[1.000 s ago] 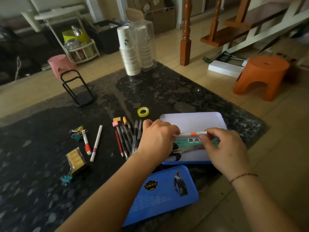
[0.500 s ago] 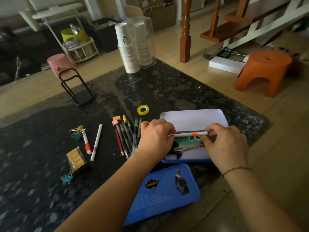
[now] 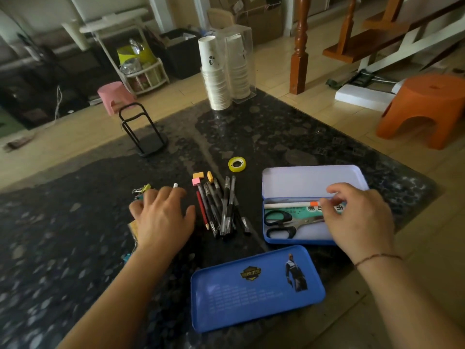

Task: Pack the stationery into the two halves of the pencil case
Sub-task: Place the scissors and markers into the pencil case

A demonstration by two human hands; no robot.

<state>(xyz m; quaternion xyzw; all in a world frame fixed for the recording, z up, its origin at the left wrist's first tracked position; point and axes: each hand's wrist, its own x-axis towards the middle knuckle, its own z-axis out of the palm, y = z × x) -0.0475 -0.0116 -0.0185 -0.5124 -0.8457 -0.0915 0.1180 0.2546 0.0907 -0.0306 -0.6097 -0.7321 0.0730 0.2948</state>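
A slim white marker with an orange band is lying lengthwise along the far wall of the blue metal pencil case's open lower half, its long axis running left to right, just beyond black-handled scissors. The right hand is hovering palm-down, fingertips loosely pinching at the marker's right end. Left of the case, the left hand is spreading open, flat over a white pen tip on the speckled dark stone table

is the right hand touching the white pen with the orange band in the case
Touching. The head view shows the right hand with its fingertips on the orange-banded end of the white pen, which lies in the open pencil case above the scissors.
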